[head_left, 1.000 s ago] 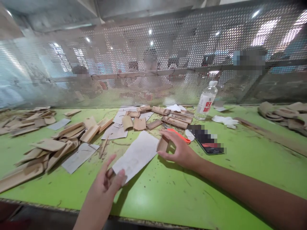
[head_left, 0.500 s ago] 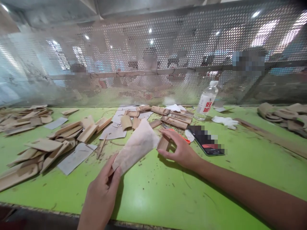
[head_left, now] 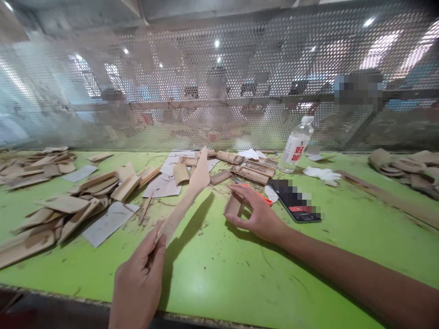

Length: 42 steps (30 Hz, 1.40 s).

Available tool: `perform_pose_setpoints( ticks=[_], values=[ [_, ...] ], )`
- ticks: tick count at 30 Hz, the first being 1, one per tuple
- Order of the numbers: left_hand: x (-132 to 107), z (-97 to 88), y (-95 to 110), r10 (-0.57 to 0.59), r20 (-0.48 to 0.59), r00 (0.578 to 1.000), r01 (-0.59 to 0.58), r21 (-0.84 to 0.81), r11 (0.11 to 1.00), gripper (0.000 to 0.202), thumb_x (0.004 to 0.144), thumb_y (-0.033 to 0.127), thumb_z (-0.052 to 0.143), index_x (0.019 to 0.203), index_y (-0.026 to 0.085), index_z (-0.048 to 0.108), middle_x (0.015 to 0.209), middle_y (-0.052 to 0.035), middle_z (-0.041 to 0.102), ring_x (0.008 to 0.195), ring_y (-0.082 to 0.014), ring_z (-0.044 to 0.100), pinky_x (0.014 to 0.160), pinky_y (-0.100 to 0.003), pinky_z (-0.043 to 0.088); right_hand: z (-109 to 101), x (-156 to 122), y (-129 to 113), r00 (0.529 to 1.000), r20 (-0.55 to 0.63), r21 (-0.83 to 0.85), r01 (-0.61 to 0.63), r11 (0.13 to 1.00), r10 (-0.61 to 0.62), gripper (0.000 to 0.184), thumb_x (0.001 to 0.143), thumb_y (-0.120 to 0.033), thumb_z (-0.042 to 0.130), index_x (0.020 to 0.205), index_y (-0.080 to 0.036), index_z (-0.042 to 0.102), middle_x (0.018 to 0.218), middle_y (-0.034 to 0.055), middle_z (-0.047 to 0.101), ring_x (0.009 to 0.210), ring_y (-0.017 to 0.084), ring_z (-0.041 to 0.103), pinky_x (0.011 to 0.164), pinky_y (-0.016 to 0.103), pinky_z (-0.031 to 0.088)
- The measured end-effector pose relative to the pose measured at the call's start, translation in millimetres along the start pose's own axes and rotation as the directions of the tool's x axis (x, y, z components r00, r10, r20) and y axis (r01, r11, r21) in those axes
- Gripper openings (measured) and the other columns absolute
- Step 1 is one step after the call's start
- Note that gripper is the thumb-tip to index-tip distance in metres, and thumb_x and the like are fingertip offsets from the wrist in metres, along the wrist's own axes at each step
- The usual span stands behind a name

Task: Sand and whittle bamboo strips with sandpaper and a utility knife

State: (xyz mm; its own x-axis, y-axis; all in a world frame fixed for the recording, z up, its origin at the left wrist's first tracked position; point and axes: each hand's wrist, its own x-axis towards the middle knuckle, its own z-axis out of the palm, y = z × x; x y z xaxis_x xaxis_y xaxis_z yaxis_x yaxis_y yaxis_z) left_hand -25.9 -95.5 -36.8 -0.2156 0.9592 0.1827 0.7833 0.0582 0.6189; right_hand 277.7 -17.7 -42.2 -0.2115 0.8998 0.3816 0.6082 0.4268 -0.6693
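Head view, paper sheet (head_left: pixel 199 179): beige, bent, nearly edge-on, slanting above worktop (head_left: pixel 212 288)
Left hand (head_left: pixel 140 272): pinching its lower end, toward the front edge
Right hand (head_left: pixel 258 212): gripping curved brown bamboo piece (head_left: pixel 233 205)

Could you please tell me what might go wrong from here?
The paper sheet, held only at its near end by the left hand, could bend or tear. The right hand, holding a curved bamboo piece, might brush the orange-handled tool beside it or, if moved outward, nudge the phone lying close by.
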Motion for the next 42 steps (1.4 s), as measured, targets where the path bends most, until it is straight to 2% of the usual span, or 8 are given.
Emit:
perform_pose_setpoints(
  ticks=[5,9,11,14,17,20,30,42],
  values=[
    [1.7,-0.7,3.0,0.05,0.056,0.997,-0.049,-0.02,0.999,0.056,0.096,0.059,0.047,0.129,0.022,0.074,0.125,-0.0064,0.074,0.114,-0.0317,0.071,0.079,-0.027,0.058,-3.7,-2.3,-4.4,1.0,-0.018,0.074,0.026,0.997,-0.025,0.068,0.083,-0.051,0.076,0.143,-0.025,0.054,0.149,0.0168,0.053,0.14,0.036,0.048,0.115,0.06,0.038],
    [3.4,-2.3,5.2,0.023,0.02,1.0,-0.021,-0.066,0.998,0.06,0.093,0.063,0.048,0.122,0.019,0.076,0.117,-0.0086,0.077,0.107,-0.0315,0.073,0.078,-0.028,0.058,-5.7,-3.5,-8.6,0.995,0.003,0.414,-0.09,0.906,0.097,0.056,0.085,-0.052,0.073,0.134,-0.027,0.063,0.145,0.0126,0.058,0.136,0.034,0.052,0.116,0.057,0.039],
    [4.5,-2.7,4.0,0.035,0.034,0.999,-0.031,-0.103,0.994,0.058,0.092,0.063,0.051,0.12,0.019,0.076,0.112,-0.008,0.079,0.104,-0.0304,0.074,0.076,-0.027,0.058,-5.9,-1.8,-10.6,0.986,0.043,0.539,-0.16,0.827,0.163,0.051,0.094,-0.061,0.055,0.13,-0.025,0.065,0.137,0.0141,0.064,0.125,0.033,0.063,0.107,0.057,0.05],
    [5.6,-3.1,2.2,0.014,0.046,0.999,-0.006,-0.159,0.987,0.058,0.089,0.063,0.057,0.12,0.017,0.075,0.103,-0.0078,0.08,0.096,-0.0291,0.074,0.073,-0.026,0.057,-8.4,3.2,-15.0,0.933,0.163,0.754,-0.327,0.57,0.32,0.059,0.101,-0.059,0.028,0.121,-0.019,0.066,0.121,0.0179,0.073,0.099,0.032,0.075,0.087,0.054,0.062],
    [3.6,-3.5,4.8,-0.025,0.027,0.999,0.03,-0.204,0.978,0.059,0.087,0.063,0.06,0.119,0.016,0.074,0.097,-0.0071,0.079,0.093,-0.0277,0.074,0.074,-0.026,0.057,-13.5,7.3,-19.3,0.839,0.356,0.872,-0.457,0.177,0.411,0.055,0.097,-0.055,0.032,0.109,-0.015,0.069,0.112,0.0188,0.075,0.089,0.031,0.077,0.078,0.047,0.065],
    [-0.9,-3.9,11.7,-0.062,-0.012,0.998,0.057,-0.264,0.963,0.054,0.088,0.063,0.06,0.112,0.016,0.074,0.094,-0.0054,0.078,0.09,-0.0258,0.072,0.073,-0.024,0.054,-16.7,7.9,-19.9,0.814,0.457,0.859,-0.508,0.057,0.359,0.058,0.096,-0.058,0.034,0.106,-0.013,0.069,0.103,0.0182,0.076,0.085,0.03,0.077,0.066,0.04,0.064],
    [-5.5,-5.0,20.3,-0.071,0.031,0.997,0.077,-0.349,0.934,0.059,0.088,0.063,0.061,0.122,0.015,0.069,0.105,-0.0062,0.077,0.097,-0.0258,0.07,0.08,-0.025,0.053,-17.4,5.3,-16.8,0.795,0.549,0.813,-0.579,0.055,0.258,0.078,0.094,-0.078,0.026,0.099,-0.012,0.067,0.094,0.0187,0.073,0.072,0.028,0.074,0.051,0.035,0.057],
    [-3.8,-1.7,12.1,-0.042,0.038,0.998,0.052,-0.307,0.95,0.059,0.087,0.062,0.062,0.122,0.016,0.071,0.104,-0.0067,0.078,0.1,-0.0272,0.072,0.083,-0.026,0.055,-12.1,3.9,-17.6,0.807,0.535,0.817,-0.569,0.092,0.249,0.086,0.1,-0.074,0.012,0.098,-0.01,0.07,0.082,0.0143,0.073,0.058,0.02,0.068,0.043,0.028,0.053]
  ],
)
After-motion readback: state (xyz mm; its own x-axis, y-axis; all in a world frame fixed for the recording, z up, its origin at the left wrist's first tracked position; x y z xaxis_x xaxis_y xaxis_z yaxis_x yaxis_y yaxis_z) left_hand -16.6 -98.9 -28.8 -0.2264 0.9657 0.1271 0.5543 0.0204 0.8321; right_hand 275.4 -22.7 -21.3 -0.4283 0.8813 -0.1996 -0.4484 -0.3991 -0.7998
